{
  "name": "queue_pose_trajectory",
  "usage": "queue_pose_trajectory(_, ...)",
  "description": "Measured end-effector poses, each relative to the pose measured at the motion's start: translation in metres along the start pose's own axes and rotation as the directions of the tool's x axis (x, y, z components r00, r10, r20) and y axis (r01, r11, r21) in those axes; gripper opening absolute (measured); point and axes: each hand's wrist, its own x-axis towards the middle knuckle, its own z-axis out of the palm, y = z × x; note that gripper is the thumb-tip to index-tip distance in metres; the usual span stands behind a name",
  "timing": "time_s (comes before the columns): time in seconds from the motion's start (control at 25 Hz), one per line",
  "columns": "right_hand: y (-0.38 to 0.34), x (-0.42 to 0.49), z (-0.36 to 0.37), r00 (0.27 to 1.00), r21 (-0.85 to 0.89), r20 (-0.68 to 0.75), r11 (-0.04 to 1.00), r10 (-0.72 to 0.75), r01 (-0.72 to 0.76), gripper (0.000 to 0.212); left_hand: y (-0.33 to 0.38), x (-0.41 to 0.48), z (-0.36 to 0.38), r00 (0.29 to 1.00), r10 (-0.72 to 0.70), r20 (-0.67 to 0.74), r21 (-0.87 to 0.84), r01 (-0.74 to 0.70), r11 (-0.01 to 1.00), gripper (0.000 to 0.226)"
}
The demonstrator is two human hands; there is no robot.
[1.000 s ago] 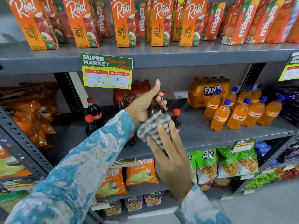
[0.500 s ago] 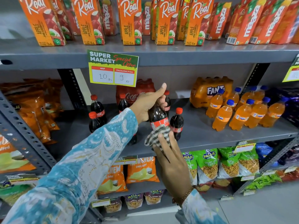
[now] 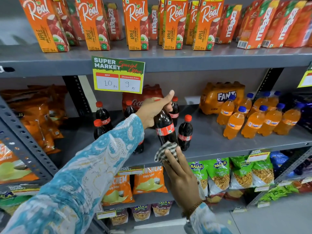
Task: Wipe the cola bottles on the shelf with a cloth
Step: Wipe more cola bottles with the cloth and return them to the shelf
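Observation:
My left hand [image 3: 154, 108] grips the neck of a small cola bottle [image 3: 164, 128], tilted, held above the middle grey shelf [image 3: 219, 146]. My right hand [image 3: 181, 173] presses a black-and-white checked cloth [image 3: 166, 152] against the bottle's base. Other cola bottles stand on the shelf: one just right [image 3: 185, 133], one behind [image 3: 174, 109], two at the left [image 3: 102, 114], [image 3: 98, 129]. A red shrink-wrapped cola pack [image 3: 148, 93] stands at the back.
Orange Fanta bottles [image 3: 253, 120] and a Fanta pack [image 3: 219, 97] fill the shelf's right side. Juice cartons [image 3: 136, 26] line the shelf above, with a price sign [image 3: 118, 75] hanging from it. Snack bags [image 3: 148, 181] fill the lower shelves. Orange packets [image 3: 40, 119] lie left.
The cloth has slid from the upper part of the held bottle down to its base. The bottle's label and body have come into view, and the bottle has shifted slightly toward the shelf.

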Motion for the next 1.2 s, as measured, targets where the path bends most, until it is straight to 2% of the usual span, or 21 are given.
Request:
queue_pose_trajectory(0.08, 0.002, -0.005, -0.002, 0.995, 0.071, 0.049, 0.993, 0.088, -0.092, 0.051, -0.003, 0.005, 0.001, 0.992, 0.086, -0.088, 0.128, -0.074, 0.989, 0.033)
queue_pose_trajectory(0.12, 0.002, -0.006, -0.005, 0.996, 0.098, 0.036, 0.991, 0.086, -0.089, 0.052, -0.006, 0.006, 0.002, 0.985, 0.124, -0.121, 0.169, -0.102, 0.980, 0.033)
queue_pose_trajectory(0.2, 0.002, 0.000, -0.012, 0.993, 0.158, -0.085, 0.985, 0.086, -0.072, 0.045, -0.015, 0.011, 0.005, 0.972, 0.180, -0.148, 0.255, -0.139, 0.957, 0.032)
queue_pose_trajectory(0.28, 0.002, 0.017, -0.021, 0.959, 0.249, -0.215, 0.960, 0.182, -0.126, 0.036, -0.029, 0.018, 0.005, 0.961, 0.223, -0.161, 0.369, -0.151, 0.917, 0.033)
queue_pose_trajectory(0.4, 0.008, 0.044, -0.030, 0.889, 0.340, -0.323, 0.917, 0.324, -0.211, 0.030, -0.049, 0.028, 0.005, 0.960, 0.231, -0.159, 0.471, -0.132, 0.872, 0.031)
queue_pose_trajectory(0.56, 0.023, 0.058, -0.036, 0.817, 0.405, -0.427, 0.890, 0.388, -0.210, 0.032, -0.067, 0.033, 0.002, 0.964, 0.211, -0.164, 0.511, -0.100, 0.854, 0.029)
queue_pose_trajectory(0.84, 0.023, 0.057, -0.028, 0.864, 0.474, -0.355, 0.865, 0.356, -0.162, 0.037, -0.085, 0.033, -0.004, 0.936, 0.251, -0.246, 0.480, -0.108, 0.870, 0.022)
queue_pose_trajectory(0.96, 0.021, 0.052, -0.022, 0.878, 0.502, -0.322, 0.850, 0.354, -0.158, 0.037, -0.087, 0.033, -0.008, 0.954, 0.234, -0.188, 0.450, -0.128, 0.884, 0.018)
queue_pose_trajectory(1.08, 0.018, 0.053, -0.022, 0.866, 0.525, -0.302, 0.828, 0.398, -0.197, 0.038, -0.086, 0.028, -0.010, 0.971, 0.228, -0.071, 0.387, -0.184, 0.904, 0.044)
queue_pose_trajectory(1.2, 0.012, 0.058, -0.028, 0.841, 0.557, -0.281, 0.792, 0.463, -0.250, 0.038, -0.084, 0.025, -0.013, 0.969, 0.243, -0.054, 0.403, -0.201, 0.893, 0.061)
